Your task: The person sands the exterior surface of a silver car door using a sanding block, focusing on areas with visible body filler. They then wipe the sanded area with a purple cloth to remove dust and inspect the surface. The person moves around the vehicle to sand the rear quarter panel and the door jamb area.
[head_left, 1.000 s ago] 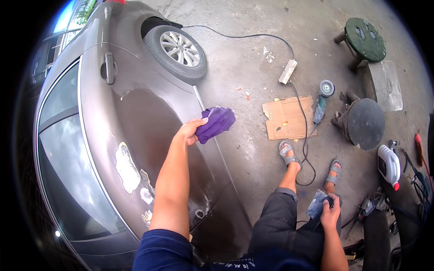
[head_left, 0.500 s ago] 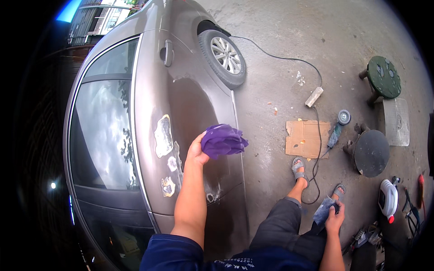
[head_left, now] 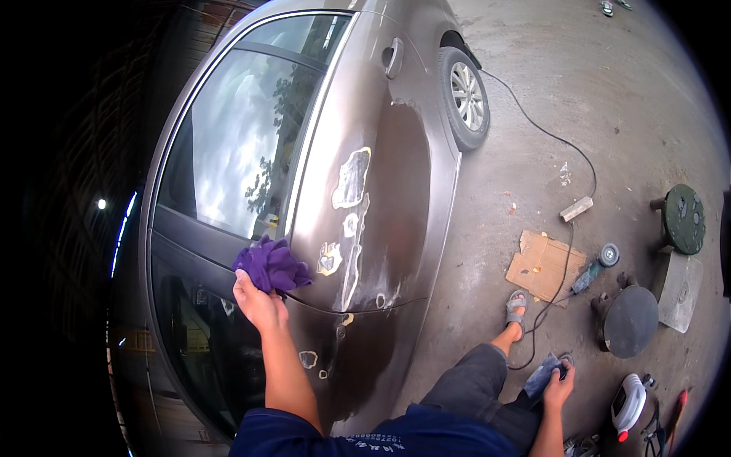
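My left hand (head_left: pixel 261 305) is closed on a bunched purple cloth (head_left: pixel 270 264). The cloth is over the lower edge of the side window of a brown car (head_left: pixel 324 183), near the seam between two doors. Whether it touches the car I cannot tell. Sanded patches (head_left: pixel 352 179) with pale rims and bare spots mark the door to the right of the cloth. Low by my knee, my right hand (head_left: pixel 560 386) grips a worn blue-grey sheet, probably sandpaper (head_left: pixel 539 376), with a dark piece under the fingers.
On the concrete floor lie flattened cardboard (head_left: pixel 537 263), an angle grinder (head_left: pixel 597 268) and a power strip (head_left: pixel 576 209) with a trailing black cord near my foot. Two round stools, a dark one (head_left: pixel 629 320) and a green one (head_left: pixel 684 219), stand right. A white jug (head_left: pixel 629 404) is nearer.
My left hand has carried the purple cloth leftward, from over the door panel to the window edge. My view has shifted, so more of the car shows. The right hand keeps its hold.
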`<state>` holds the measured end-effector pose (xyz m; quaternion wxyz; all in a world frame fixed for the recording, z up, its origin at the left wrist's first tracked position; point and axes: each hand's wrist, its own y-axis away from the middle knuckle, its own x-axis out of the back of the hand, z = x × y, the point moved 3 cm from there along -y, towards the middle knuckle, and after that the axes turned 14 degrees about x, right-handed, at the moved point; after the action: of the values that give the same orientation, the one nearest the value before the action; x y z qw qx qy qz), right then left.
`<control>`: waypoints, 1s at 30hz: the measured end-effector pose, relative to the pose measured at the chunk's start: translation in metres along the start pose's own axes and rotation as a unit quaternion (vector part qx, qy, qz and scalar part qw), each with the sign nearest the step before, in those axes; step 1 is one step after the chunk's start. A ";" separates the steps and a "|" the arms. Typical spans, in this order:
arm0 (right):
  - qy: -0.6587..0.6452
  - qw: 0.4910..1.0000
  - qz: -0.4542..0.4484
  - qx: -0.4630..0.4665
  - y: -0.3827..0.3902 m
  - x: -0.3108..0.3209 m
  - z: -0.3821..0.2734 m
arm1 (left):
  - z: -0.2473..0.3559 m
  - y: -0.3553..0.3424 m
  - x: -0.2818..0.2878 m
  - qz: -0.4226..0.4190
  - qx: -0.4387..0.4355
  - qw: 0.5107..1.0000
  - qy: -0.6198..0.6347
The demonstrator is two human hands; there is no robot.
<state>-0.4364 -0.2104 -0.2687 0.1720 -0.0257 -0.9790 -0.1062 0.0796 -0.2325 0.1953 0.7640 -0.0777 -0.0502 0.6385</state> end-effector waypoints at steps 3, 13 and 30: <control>0.006 1.000 -0.009 0.006 -0.002 -0.010 -0.002 | -0.054 0.011 -0.004 0.126 -0.256 0.827 -0.485; 0.051 0.996 -0.011 -0.071 0.014 -0.022 0.002 | -0.149 -0.075 -0.159 -0.150 -0.448 0.515 -0.715; 0.053 0.994 -0.083 -0.040 0.018 -0.003 0.007 | -0.115 0.013 0.137 -0.057 -0.385 0.435 -0.812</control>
<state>-0.4342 -0.1914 -0.2723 0.2129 0.0543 -0.9623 -0.1603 0.1117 -0.1021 0.0766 0.2978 0.1936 -0.8926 0.2776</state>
